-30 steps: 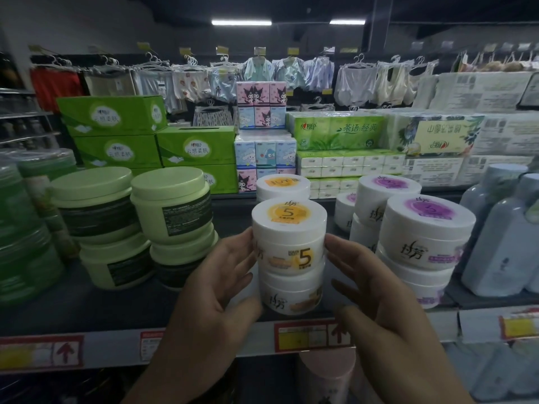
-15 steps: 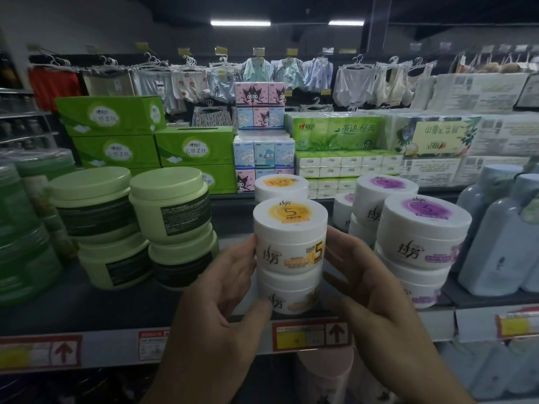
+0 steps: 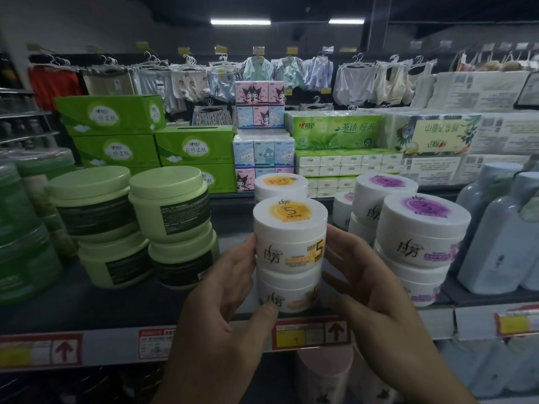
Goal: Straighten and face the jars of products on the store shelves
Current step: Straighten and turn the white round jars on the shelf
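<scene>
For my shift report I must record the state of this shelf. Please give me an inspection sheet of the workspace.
Surface: dark shelf, price tags on its front edge.
Job's things: top orange jar stacked on lower orange jar, label facing front; purple jars right, green jars left.
Clutter: nothing seen.
Hands: left hand and right hand grip the top orange jar at its sides.
Cables: nothing seen.
Surroundings: tissue boxes, hanging clothes behind.
</scene>
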`<state>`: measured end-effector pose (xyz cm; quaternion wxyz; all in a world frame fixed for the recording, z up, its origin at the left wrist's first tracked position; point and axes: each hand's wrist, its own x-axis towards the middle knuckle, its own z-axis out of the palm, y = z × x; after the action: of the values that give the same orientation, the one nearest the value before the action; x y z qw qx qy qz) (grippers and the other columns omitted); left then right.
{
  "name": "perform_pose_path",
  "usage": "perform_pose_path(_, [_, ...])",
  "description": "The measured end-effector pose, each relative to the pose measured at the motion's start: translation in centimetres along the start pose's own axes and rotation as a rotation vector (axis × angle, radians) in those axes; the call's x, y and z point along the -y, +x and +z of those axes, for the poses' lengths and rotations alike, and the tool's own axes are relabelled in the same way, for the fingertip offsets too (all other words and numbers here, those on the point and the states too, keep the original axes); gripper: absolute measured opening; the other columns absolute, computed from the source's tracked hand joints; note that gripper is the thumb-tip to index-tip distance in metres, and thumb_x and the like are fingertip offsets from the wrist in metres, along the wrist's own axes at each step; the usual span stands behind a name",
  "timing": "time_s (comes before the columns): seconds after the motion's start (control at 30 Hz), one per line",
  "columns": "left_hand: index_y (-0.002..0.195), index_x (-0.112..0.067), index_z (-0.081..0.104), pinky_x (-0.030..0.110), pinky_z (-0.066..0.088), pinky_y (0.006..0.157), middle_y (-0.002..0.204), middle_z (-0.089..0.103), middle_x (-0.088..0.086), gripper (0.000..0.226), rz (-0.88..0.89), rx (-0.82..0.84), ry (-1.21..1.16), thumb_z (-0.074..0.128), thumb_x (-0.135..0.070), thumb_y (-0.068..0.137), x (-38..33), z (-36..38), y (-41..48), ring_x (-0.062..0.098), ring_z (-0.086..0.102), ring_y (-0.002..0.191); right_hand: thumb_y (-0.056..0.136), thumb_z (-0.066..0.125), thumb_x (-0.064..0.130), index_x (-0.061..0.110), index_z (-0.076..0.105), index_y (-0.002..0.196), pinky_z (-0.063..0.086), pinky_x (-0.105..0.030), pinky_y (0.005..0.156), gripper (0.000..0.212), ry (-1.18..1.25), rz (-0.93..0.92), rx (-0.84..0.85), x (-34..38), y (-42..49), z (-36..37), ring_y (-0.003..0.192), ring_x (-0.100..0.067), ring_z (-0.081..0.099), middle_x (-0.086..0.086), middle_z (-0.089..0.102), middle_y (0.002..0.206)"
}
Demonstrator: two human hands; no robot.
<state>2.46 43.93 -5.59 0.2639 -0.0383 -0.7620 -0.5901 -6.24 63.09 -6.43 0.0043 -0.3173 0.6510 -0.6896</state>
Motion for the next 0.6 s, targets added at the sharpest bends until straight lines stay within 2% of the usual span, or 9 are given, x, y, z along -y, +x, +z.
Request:
perform_pose_path(0.1, [0.144,-0.041,0.055,0.009,0.040,0.108,0.137,0.062,-0.033,0.079,0.004,0.002,-0.005,0.071,-0.012,0.073,0.1,0.1,0.0,-0.009,0.054,0.132,0.084,0.052,-0.019,0.031,0.051,0.152,0.037,-0.054,0.122,0.084,0.014,-0.023,0.001,-0.1,0.0,0.1,0.150,-0.008,0.045,0.013,0.057,0.155])
perform_pose_path(0.17, [0.144,-0.042,0.055,0.010,0.042,0.108,0.137,0.062,-0.033,0.078,0.004,0.005,-0.013,0.071,-0.012,0.073,0.0,0.1,0.0,-0.009,0.055,0.132,0.086,0.052,-0.018,0.032,0.050,0.154,0.036,-0.054,0.123,0.084,0.020,-0.022,0.001,-0.2,0.0,0.2,0.152,-0.010,0.044,0.013,0.056,0.157])
perform_pose_path(0.3, [0.146,-0.044,0.051,0.021,0.045,0.110,0.140,0.060,-0.033,0.082,-0.018,-0.022,-0.042,0.070,-0.012,0.073,0.3,0.2,0.0,-0.009,0.053,0.134,0.080,0.054,-0.005,0.034,0.049,0.154,0.038,-0.053,0.123,0.084,0.025,0.042,-0.035,-0.8,-0.1,0.1,0.151,-0.005,0.043,0.016,0.056,0.156])
perform_pose_path(0.37, [0.147,-0.049,0.048,0.015,0.046,0.106,0.143,0.056,-0.034,0.087,-0.054,-0.044,-0.067,0.070,-0.014,0.071,0.6,0.4,0.0,-0.011,0.052,0.134,0.075,0.053,-0.002,0.036,0.050,0.153,0.038,-0.052,0.124,0.087,0.006,0.081,-0.038,-1.1,-0.1,0.0,0.149,-0.002,0.045,0.018,0.058,0.153])
perform_pose_path(0.47, [0.146,-0.049,0.047,0.004,0.045,0.100,0.141,0.056,-0.038,0.089,-0.096,-0.006,-0.100,0.068,-0.011,0.069,0.8,0.6,0.1,-0.015,0.051,0.131,0.071,0.049,-0.006,0.029,0.053,0.151,0.038,-0.047,0.124,0.088,0.000,0.114,-0.013,-1.0,0.0,-0.1,0.145,-0.004,0.052,0.016,0.063,0.148])
perform_pose_path(0.6, [0.147,-0.044,0.046,0.002,0.043,0.096,0.136,0.058,-0.040,0.090,-0.100,0.029,-0.121,0.067,-0.006,0.067,0.7,0.7,0.2,-0.015,0.054,0.128,0.070,0.049,-0.007,0.027,0.055,0.148,0.044,-0.036,0.120,0.086,0.008,0.125,0.003,-0.8,0.1,-0.2,0.139,-0.004,0.057,0.013,0.068,0.143])
